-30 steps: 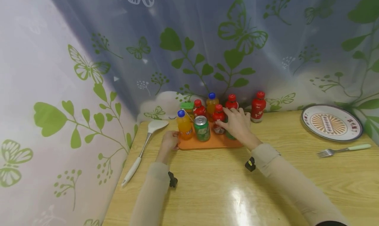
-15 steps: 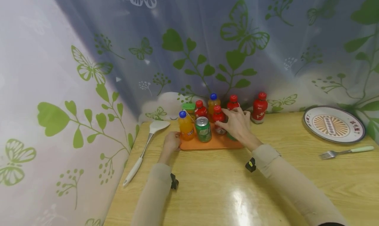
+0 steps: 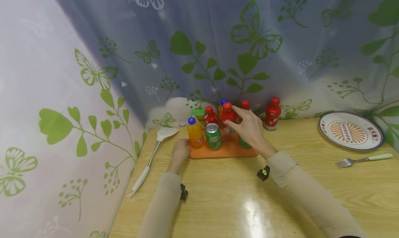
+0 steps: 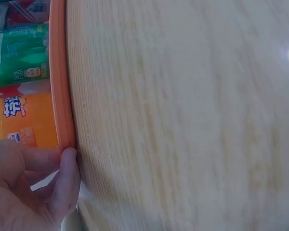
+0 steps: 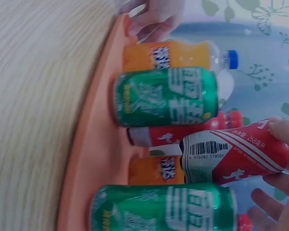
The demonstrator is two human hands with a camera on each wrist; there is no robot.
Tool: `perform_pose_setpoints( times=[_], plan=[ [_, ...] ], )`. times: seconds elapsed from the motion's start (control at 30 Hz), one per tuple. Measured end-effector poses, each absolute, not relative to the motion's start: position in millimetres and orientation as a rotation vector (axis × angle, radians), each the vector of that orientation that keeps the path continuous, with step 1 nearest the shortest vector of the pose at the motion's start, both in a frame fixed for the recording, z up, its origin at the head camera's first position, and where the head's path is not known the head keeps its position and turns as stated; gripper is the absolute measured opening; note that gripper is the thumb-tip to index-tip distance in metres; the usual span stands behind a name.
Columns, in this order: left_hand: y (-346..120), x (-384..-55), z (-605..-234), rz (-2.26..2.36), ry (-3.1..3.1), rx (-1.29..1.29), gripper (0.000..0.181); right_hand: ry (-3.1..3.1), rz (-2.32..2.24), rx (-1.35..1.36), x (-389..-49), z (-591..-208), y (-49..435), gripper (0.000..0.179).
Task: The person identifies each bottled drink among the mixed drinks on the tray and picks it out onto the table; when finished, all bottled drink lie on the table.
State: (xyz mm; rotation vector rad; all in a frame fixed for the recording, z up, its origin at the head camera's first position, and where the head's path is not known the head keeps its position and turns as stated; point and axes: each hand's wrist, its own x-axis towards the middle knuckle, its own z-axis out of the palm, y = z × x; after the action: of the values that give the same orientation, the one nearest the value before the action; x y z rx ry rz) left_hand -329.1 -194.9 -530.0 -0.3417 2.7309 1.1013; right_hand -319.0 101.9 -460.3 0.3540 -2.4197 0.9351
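Note:
My left hand (image 3: 180,152) pinches the front left corner of an orange tray (image 3: 224,152). My right hand (image 3: 249,127) holds a red drink bottle (image 5: 241,151) near its cap; in the right wrist view it tilts, its base raised off the tray. An orange soda bottle (image 3: 195,135) with a blue cap stands by my left hand. Beside it is a green can (image 3: 213,138); a second green can (image 5: 164,208) is partly hidden under my right hand. Behind stand another red bottle (image 3: 210,116), a blue-capped bottle (image 3: 223,102) and a red-capped bottle (image 3: 245,104), partly covered.
A white-headed spatula (image 3: 156,151) lies left of the tray. Right of it a red bottle (image 3: 273,114) stands against the patterned curtain (image 3: 199,30). Farther right are a round plate (image 3: 350,130) and a fork (image 3: 364,160). A green and yellow sponge (image 3: 198,112) is at the tray's back.
My right hand has lifted the red bottle from its spot on the tray and shifted it slightly up and left. My left hand stays at the tray's corner.

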Motion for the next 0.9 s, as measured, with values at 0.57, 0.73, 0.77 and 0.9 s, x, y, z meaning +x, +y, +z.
perform_pose_setpoints(
  times=[0.57, 0.73, 0.77, 0.9],
  plan=[
    [-191.6, -325.0, -527.1, 0.978, 2.766, -0.353, 0.056, -2.385, 1.632, 0.273, -307.7, -434.8, 108.4, 0.073],
    [-191.5, -325.4, -527.7, 0.956, 2.785, -0.335, 0.055, -2.332, 1.898, 0.269, -306.4, -427.9, 113.4, 0.075],
    [-191.5, -325.8, -527.8, 0.956, 2.786, -0.332, 0.055, -2.314, 1.938, 0.274, -306.1, -426.6, 114.5, 0.075],
    [-191.5, -327.1, -527.5, 0.958, 2.784, -0.334, 0.055, -2.247, 2.053, 0.318, -304.9, -421.4, 119.4, 0.073]
  ],
)
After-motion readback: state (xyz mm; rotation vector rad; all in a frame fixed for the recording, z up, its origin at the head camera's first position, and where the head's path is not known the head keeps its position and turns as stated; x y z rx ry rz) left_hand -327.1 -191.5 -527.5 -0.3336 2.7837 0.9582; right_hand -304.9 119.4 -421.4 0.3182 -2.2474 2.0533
